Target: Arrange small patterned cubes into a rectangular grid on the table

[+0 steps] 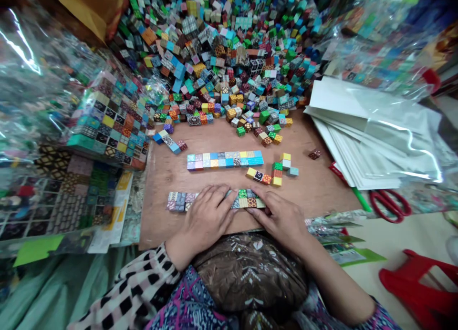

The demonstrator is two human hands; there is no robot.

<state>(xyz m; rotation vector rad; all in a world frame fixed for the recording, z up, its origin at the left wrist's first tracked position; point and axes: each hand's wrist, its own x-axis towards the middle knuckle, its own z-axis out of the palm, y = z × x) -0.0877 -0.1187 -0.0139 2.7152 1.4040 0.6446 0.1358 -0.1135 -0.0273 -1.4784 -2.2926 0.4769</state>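
Note:
A near row of small patterned cubes, two cubes deep, lies on the brown board. My left hand rests over its middle with the fingers together, pressing on the cubes and hiding part of them. At the row's right end, my right hand holds the end cubes between thumb and fingers. Farther back lies a second finished-looking double row, with no hand on it. Short joined pieces, one with yellow, black and orange cubes and one with green and yellow cubes, sit just behind my right hand.
A large heap of cubes fills the back of the board. Bagged cube blocks stand at left. White cards in plastic, red scissors and a green pen lie at right. A red stool is lower right.

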